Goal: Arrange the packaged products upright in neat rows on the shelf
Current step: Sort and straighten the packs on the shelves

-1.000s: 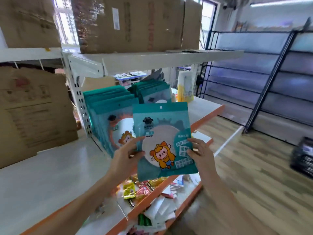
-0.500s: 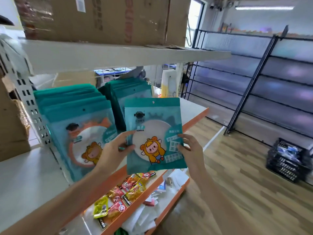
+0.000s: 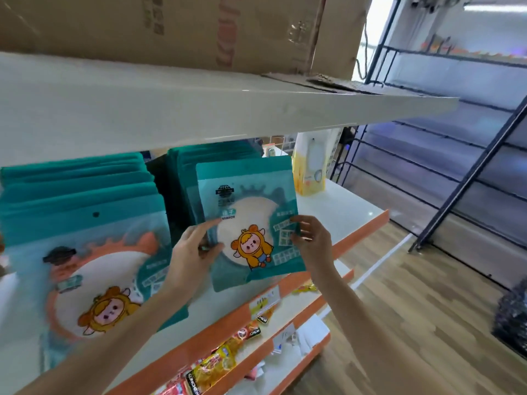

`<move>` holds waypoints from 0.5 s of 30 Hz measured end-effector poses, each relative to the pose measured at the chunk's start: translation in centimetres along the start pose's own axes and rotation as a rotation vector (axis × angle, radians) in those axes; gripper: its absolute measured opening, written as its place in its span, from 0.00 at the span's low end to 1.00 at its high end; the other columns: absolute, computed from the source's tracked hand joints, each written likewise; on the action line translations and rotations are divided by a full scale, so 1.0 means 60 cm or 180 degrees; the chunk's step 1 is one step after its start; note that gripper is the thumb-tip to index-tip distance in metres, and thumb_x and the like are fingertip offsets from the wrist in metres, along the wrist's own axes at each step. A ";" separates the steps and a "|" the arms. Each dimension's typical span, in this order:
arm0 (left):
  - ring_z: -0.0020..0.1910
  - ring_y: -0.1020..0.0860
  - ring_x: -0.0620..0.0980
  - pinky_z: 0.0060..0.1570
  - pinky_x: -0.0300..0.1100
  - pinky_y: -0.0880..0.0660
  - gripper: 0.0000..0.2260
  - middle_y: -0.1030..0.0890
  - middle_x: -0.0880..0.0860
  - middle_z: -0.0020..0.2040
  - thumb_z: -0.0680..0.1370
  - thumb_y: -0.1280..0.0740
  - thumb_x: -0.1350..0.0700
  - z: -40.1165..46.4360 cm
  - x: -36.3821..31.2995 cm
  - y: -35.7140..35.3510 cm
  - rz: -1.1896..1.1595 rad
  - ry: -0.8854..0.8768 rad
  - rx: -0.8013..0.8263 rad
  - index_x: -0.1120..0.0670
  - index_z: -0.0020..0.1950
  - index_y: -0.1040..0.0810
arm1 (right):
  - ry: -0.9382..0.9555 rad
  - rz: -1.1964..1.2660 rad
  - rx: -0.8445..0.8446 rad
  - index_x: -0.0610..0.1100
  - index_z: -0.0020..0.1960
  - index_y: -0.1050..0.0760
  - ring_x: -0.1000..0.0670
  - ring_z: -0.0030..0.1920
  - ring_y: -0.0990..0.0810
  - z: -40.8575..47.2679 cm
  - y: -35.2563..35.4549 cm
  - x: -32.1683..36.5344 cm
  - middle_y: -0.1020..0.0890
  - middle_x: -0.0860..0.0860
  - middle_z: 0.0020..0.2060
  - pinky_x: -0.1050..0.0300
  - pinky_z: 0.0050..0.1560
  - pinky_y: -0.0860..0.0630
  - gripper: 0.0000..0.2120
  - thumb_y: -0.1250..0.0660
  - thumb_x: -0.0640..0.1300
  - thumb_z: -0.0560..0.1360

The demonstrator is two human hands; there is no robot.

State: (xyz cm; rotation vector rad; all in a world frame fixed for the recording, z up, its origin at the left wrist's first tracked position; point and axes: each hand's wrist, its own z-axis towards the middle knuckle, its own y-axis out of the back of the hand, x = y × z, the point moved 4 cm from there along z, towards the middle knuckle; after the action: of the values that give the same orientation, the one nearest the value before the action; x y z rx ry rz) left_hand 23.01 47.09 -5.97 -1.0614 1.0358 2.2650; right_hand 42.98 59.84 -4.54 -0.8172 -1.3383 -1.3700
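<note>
Teal pouch (image 3: 248,220) upright near shelf front edge (image 3: 368,226); left hand (image 3: 191,252), right hand (image 3: 310,238) pinch side edges. Likely light, floppy, slick film; hold both sides.

Pouch (image 3: 248,223): glossy plastic film, teal, printed cartoon; smooth. Pouches left of it (image 3: 82,252) and behind it (image 3: 182,158): same glossy film. Shelf (image 3: 336,212) under pouch: smooth white board, slight sheen, orange edge. Boxes (image 3: 171,27) above: matt brown cardboard. Floor (image 3: 427,295) right of shelf: wood-grain planks. Rack (image 3: 467,178) beyond: black metal.
</note>
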 end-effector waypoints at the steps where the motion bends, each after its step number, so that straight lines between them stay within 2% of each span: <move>1: 0.46 0.22 0.49 0.49 0.33 0.26 0.23 0.26 0.52 0.59 0.73 0.30 0.62 0.006 0.005 -0.004 0.0026 -0.0004 -0.0007 0.51 0.66 0.27 | 0.0021 0.0021 0.0059 0.48 0.51 0.25 0.56 0.42 0.23 0.014 -0.006 -0.005 0.21 0.50 0.47 0.71 0.31 0.26 0.13 0.37 0.31 0.75; 4: 0.50 0.23 0.49 0.54 0.35 0.29 0.24 0.30 0.52 0.63 0.72 0.29 0.61 0.019 0.015 -0.014 0.0230 -0.0018 -0.0048 0.50 0.67 0.29 | 0.0124 0.0020 0.0222 0.47 0.52 0.25 0.50 0.47 0.20 0.051 -0.025 -0.020 0.20 0.49 0.50 0.69 0.34 0.23 0.14 0.38 0.30 0.75; 6: 0.52 0.24 0.50 0.58 0.39 0.27 0.25 0.31 0.52 0.63 0.72 0.29 0.61 0.022 0.024 -0.018 0.0355 0.0063 -0.0061 0.49 0.67 0.29 | 0.0171 0.0045 0.0329 0.45 0.53 0.24 0.48 0.49 0.20 0.069 -0.038 -0.030 0.20 0.49 0.51 0.68 0.36 0.22 0.14 0.38 0.29 0.74; 8: 0.54 0.24 0.52 0.61 0.45 0.27 0.26 0.32 0.51 0.63 0.71 0.28 0.61 0.022 0.034 -0.022 0.0448 0.0159 -0.0092 0.48 0.67 0.30 | 0.0227 0.0147 0.0446 0.46 0.52 0.25 0.49 0.48 0.21 0.082 -0.052 -0.038 0.20 0.49 0.50 0.69 0.36 0.22 0.15 0.39 0.28 0.74; 11: 0.58 0.26 0.51 0.62 0.44 0.28 0.29 0.35 0.49 0.64 0.71 0.28 0.62 0.015 0.049 -0.032 0.0505 0.0358 -0.0117 0.44 0.68 0.33 | 0.0337 0.0190 0.0644 0.48 0.52 0.25 0.51 0.45 0.20 0.103 -0.072 -0.052 0.21 0.52 0.48 0.68 0.34 0.22 0.16 0.38 0.29 0.75; 15: 0.65 0.32 0.53 0.64 0.52 0.29 0.33 0.39 0.53 0.68 0.70 0.28 0.66 0.003 0.059 -0.052 0.0684 0.0550 -0.0181 0.50 0.71 0.36 | 0.0525 0.0185 0.0865 0.47 0.55 0.25 0.55 0.44 0.20 0.127 -0.093 -0.074 0.22 0.54 0.48 0.67 0.34 0.22 0.15 0.38 0.31 0.76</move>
State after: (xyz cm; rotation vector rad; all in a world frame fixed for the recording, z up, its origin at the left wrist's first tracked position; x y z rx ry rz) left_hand 22.73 49.44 -10.06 -1.2408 1.2134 2.4174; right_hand 37.51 67.41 -9.16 -0.5440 -1.3248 -1.1527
